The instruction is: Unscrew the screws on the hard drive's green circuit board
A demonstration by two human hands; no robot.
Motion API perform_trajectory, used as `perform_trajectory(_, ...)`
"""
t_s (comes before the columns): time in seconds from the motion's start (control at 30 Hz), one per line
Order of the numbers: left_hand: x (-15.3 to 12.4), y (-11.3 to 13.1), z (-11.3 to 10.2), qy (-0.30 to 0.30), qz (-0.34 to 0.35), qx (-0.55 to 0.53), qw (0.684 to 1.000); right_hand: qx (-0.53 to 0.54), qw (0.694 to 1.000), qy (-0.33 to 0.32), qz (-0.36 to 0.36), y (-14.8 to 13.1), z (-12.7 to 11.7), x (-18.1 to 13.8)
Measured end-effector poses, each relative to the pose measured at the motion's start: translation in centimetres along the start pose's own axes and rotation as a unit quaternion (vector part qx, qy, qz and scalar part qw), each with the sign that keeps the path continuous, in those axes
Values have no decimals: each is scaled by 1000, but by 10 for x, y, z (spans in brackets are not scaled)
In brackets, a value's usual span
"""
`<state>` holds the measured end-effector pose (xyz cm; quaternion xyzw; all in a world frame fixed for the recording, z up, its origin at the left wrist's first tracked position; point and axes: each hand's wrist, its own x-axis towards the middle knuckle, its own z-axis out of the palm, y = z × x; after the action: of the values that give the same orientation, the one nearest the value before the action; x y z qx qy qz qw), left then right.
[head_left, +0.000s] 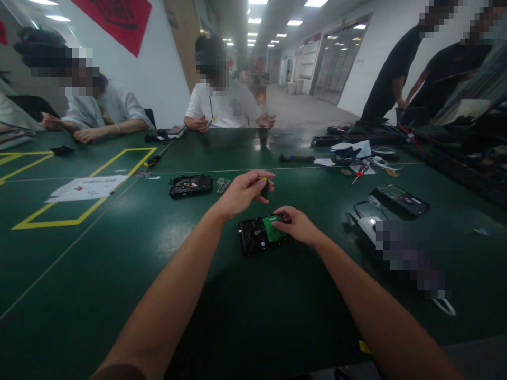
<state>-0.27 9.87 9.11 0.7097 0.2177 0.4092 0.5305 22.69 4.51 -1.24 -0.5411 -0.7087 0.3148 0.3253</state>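
Observation:
A black hard drive [253, 237] with a green circuit board [271, 230] lies on the dark green table [253, 316] in front of me. My left hand [242, 193] is closed around the handle of a screwdriver [264, 189], held upright over the drive. My right hand [296, 224] rests on the right side of the drive, its fingers pressed on the green board.
Another opened drive [190, 186] and a small board [222, 184] lie farther back. A third drive [400, 199], tools and papers [356, 158] sit to the right. Yellow tape lines [85, 211] and a paper sheet [85, 188] are left. People sit across the table; others stand at right.

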Motion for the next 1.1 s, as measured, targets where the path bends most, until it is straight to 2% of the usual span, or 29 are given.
perform_trajectory(0.27,2,-4,2,57,20,30,998,-11,1000,0,-5,-3,-1,0)
perform_trajectory(0.57,1,1,-1,19,28,46,998,-2,1000,-2,7,-5,-1,-1)
perform_trajectory(0.9,2,-1,1,59,37,79,994,-25,1000,2,-16,-3,-1,0)
perform_trajectory(1.1,2,0,0,43,37,102,993,-14,1000,-6,1,-1,-1,0)
